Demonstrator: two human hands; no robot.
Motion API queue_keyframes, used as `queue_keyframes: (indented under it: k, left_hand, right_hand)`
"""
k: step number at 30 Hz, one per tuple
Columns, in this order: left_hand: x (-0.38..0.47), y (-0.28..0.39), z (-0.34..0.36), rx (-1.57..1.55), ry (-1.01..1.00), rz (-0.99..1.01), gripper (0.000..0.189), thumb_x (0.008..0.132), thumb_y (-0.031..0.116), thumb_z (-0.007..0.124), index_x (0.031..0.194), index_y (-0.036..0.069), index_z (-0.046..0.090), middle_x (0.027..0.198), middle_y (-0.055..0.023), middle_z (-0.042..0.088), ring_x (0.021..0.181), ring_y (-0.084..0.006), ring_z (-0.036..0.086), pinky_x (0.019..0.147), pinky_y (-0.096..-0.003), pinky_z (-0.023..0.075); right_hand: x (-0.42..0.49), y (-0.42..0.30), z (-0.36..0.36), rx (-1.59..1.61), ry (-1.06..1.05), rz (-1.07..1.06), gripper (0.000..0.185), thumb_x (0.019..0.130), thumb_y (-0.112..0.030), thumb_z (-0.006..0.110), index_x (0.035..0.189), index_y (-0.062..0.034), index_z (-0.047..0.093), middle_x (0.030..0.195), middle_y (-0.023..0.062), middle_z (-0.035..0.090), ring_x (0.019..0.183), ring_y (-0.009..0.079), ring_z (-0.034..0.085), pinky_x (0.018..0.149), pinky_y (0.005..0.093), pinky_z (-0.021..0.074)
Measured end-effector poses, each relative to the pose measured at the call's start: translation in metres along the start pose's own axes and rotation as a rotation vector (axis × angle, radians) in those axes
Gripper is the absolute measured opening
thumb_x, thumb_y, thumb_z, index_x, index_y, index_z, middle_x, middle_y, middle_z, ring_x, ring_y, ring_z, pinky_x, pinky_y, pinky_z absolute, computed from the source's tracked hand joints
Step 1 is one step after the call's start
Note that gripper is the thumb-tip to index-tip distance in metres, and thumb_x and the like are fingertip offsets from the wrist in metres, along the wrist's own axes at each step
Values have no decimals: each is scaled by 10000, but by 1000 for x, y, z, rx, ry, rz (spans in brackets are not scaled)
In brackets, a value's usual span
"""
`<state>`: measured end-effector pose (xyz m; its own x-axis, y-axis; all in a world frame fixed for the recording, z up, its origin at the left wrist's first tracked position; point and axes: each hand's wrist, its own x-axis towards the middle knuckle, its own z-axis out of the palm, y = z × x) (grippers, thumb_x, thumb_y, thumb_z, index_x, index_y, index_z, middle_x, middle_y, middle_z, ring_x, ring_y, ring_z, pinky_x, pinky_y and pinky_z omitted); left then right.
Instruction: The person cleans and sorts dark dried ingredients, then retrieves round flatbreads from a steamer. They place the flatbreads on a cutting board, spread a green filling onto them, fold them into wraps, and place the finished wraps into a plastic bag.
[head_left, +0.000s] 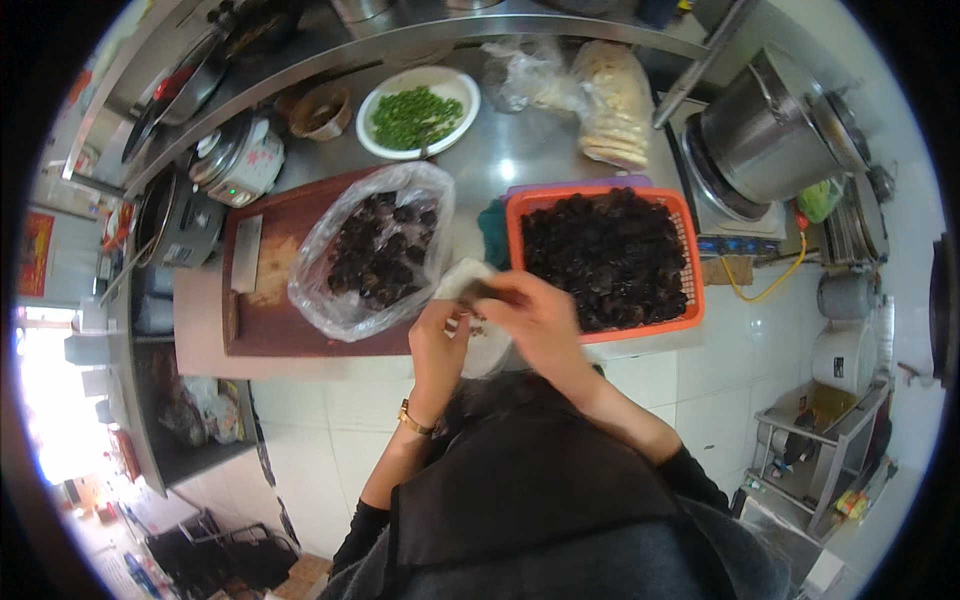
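Observation:
Both hands meet over a white dish at the table's front edge, which holds small brown scraps. My right hand grips a dark piece, blurred by motion, that looks like a mushroom. The fingers of my left hand pinch at the same piece from the other side. Left of them, a clear plastic bag lies open with dark mushroom pieces inside. On the right, an orange plastic basket is heaped with similar dark, wet-looking pieces.
The bag rests on a wooden cutting board beside a cleaver. Behind stand a white bowl of chopped greens, a rice cooker and bagged flatbreads. A large steel pot stands at right. A metal shelf overhangs the back.

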<state>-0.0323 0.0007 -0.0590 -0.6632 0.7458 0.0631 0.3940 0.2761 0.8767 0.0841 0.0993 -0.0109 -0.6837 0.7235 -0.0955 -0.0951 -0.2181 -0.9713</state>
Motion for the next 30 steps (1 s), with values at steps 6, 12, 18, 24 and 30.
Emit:
queue_keyframes:
  k: [6, 12, 18, 24, 30]
  left_hand:
    - [-6, -44, 28, 381, -120, 209, 99, 788, 92, 682, 860, 25, 689, 813, -143, 668, 780, -332, 621, 675, -428, 485]
    - [-12, -40, 28, 474, -109, 217, 139, 775, 166, 731, 717, 75, 644, 844, -73, 652, 847, -292, 579, 758, -414, 427]
    - [-6, -20, 27, 344, -119, 208, 139, 762, 141, 749, 729, 65, 637, 809, -68, 638, 869, -297, 577, 771, -408, 433]
    - [-7, 12, 18, 11, -138, 182, 89, 808, 69, 707, 857, 0, 680, 856, -121, 674, 806, -296, 621, 720, -377, 494]
    - [-4, 65, 5, -233, -104, 136, 112, 832, 21, 698, 941, 1, 710, 863, -112, 688, 715, -210, 640, 646, -302, 508]
  right_hand:
    - [60, 39, 14, -540, -11, -539, 376, 796, -29, 713, 1164, -32, 637, 1089, 137, 665, 913, 266, 666, 754, 333, 542]
    - [67, 48, -119, -1220, 311, -456, 282, 719, 42, 700, 981, -60, 699, 960, 138, 649, 925, 348, 606, 824, 426, 495]
    - [80, 60, -151, -1310, 390, -365, 214, 805, -59, 709, 1018, -74, 701, 939, 93, 672, 884, 301, 620, 779, 391, 512]
    - [45, 34, -130, 145, 328, 89, 169, 957, -51, 579, 1112, -3, 627, 1056, 118, 672, 825, 145, 643, 690, 243, 542]
    - [6, 9, -95, 848, -84, 142, 194, 912, 75, 513, 1061, -24, 588, 963, 156, 661, 825, 196, 637, 697, 276, 554]
